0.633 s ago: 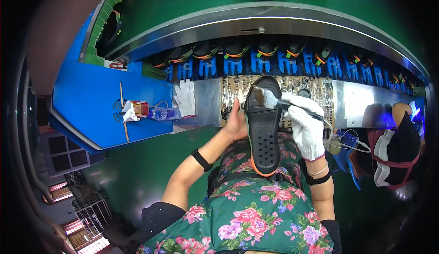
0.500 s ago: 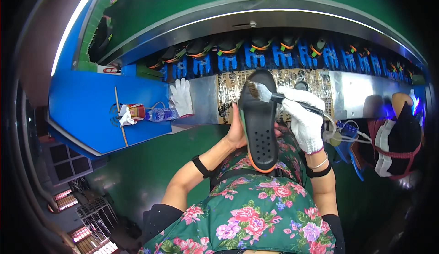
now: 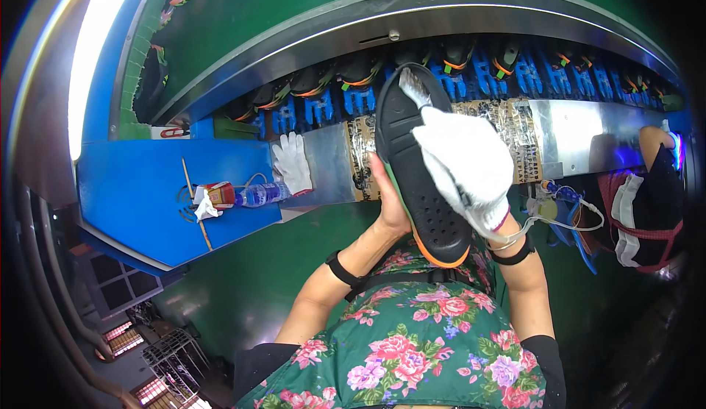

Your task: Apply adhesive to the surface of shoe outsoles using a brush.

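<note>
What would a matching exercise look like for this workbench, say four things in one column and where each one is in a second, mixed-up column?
Things:
1. black shoe sole
2. small brush
3. spare white glove
4. plastic bottle

Places:
A. lying on the blue shelf beside a small red carton
B. held from below by the bare left hand
C. lying flat, unworn, on the metal ledge
D. in the gloved right hand, bristles at the sole's top end

Pairs: 1-B, 2-D, 3-C, 4-A

Small red-and-white carton (image 3: 219, 193) lying on the blue table, clear plastic bottle with blue label (image 3: 259, 194) just beside it
</note>
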Tool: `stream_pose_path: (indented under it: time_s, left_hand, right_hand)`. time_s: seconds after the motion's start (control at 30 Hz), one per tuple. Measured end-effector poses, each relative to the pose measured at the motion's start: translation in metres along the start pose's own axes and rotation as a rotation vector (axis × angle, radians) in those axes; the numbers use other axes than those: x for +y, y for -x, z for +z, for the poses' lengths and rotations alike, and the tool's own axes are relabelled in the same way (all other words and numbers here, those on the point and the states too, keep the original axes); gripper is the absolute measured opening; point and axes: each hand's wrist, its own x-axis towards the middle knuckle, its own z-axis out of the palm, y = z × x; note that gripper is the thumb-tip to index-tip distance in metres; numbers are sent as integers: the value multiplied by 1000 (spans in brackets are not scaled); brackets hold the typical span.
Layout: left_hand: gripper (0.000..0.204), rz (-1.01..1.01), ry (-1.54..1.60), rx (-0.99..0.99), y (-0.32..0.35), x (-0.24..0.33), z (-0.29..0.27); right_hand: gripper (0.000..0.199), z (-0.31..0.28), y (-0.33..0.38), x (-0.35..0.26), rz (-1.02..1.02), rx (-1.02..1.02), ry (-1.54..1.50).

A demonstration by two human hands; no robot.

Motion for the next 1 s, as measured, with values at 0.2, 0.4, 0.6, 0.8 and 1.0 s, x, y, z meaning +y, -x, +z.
stream_pose_path:
  time_s: [0.2,0.4,0.6,0.8,1.0]
  left_hand:
    - [96,59,434,-396,-20,-12,-40]
    - [99,-12,254,-218,-36,-35,-90]
    - [97,201,-141,29,-30,-9,-33]
    - [99,110,-250,-11,-26,-13,-68]
    - [97,115,-167,104,-39,8,-44]
  right_hand:
    - [25,-6,3,-9,147,-2,-338]
    - [38,4,12,-10,76,-72,-285]
    - [26,-14,14,2,220,60,-408]
    - [29,-10,22,-6,12,-71,-397]
    - [35,-6,34,2,-19,-81,-239]
